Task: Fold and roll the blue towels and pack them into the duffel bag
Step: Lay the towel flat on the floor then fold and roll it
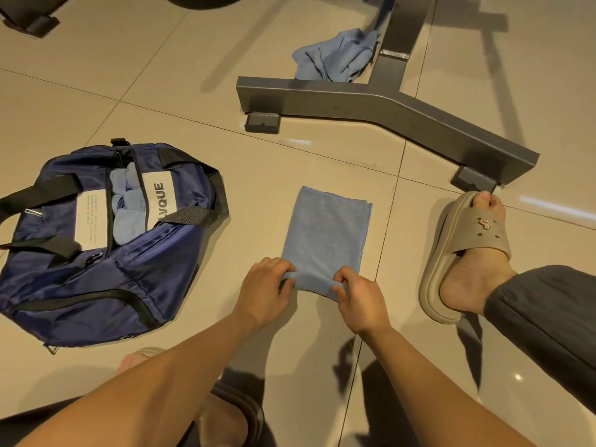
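Shiny tan floor tiles point(193, 91) hold a folded blue cloth towel point(325, 233) right of the open navy fabric duffel bag point(96, 285). Left hand point(264, 285) and right hand point(358, 301) pinch its near edge; it looks soft, light, floppy.

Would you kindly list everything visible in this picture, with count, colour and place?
Folded light-blue microfibre towel: one, light blue, flat on the floor, centre.
Navy fabric duffel bag: one, navy with black straps, floor left, unzipped.
Rolled blue towels: several, light blue, inside the bag's opening.
Dark grey metal frame: one, grey, floor upper right.
Crumpled blue towel: one, light blue, behind the frame's base bar.
Beige floor tiles: many, beige, throughout.
Beige rubber slide sandal: one, beige, on the right foot.
Left hand: one, grips the folded towel's near left corner.
Right hand: one, pinches its near right corner.
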A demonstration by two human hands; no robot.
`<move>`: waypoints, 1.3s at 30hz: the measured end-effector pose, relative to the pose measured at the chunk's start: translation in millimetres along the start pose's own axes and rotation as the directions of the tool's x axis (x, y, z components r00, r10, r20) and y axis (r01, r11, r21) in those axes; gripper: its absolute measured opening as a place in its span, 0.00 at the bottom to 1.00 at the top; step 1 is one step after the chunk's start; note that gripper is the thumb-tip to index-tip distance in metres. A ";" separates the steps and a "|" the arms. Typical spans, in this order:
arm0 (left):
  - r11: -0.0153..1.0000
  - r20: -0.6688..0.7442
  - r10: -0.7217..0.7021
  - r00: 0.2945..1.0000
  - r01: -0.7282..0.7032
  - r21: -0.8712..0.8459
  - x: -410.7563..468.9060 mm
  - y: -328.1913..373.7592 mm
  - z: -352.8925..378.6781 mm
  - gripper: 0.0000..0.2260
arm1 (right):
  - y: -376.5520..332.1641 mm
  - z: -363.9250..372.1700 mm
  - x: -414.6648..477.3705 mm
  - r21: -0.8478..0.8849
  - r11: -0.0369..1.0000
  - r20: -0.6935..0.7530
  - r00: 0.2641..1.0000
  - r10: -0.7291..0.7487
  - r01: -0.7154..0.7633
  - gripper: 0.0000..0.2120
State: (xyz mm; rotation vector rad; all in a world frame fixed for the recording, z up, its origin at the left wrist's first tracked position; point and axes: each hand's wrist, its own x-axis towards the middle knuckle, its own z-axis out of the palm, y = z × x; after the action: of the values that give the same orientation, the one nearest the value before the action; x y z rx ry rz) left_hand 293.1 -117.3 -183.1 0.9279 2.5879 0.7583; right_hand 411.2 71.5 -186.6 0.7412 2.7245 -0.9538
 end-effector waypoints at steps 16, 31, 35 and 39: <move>0.995 -0.156 -0.097 0.983 0.100 0.013 24.5 6.5 2.4 0.04 | -1.4 4.2 6.6 -0.239 0.968 -0.079 0.992 -0.100 0.079 0.07; 0.981 0.230 0.070 0.971 -0.109 0.162 60.2 7.2 -3.5 0.14 | -5.7 -12.9 4.8 -0.182 0.980 -0.157 0.982 -0.110 0.080 0.15; 0.986 0.160 0.045 0.986 -0.069 0.149 70.4 13.4 -10.0 0.07 | -2.8 -18.9 24.6 -0.240 0.970 -0.098 0.993 -0.068 0.043 0.05; 0.957 -0.129 0.233 0.964 -0.203 0.209 51.4 4.2 -2.6 0.04 | 0.8 -30.8 42.9 -0.228 0.973 0.002 0.999 0.046 -0.045 0.11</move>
State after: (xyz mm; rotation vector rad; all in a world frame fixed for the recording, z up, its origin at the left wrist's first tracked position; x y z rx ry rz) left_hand 255.5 -81.9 -183.2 1.2796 2.7611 0.6621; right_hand 374.9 108.4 -175.9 0.7506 2.7357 -0.6185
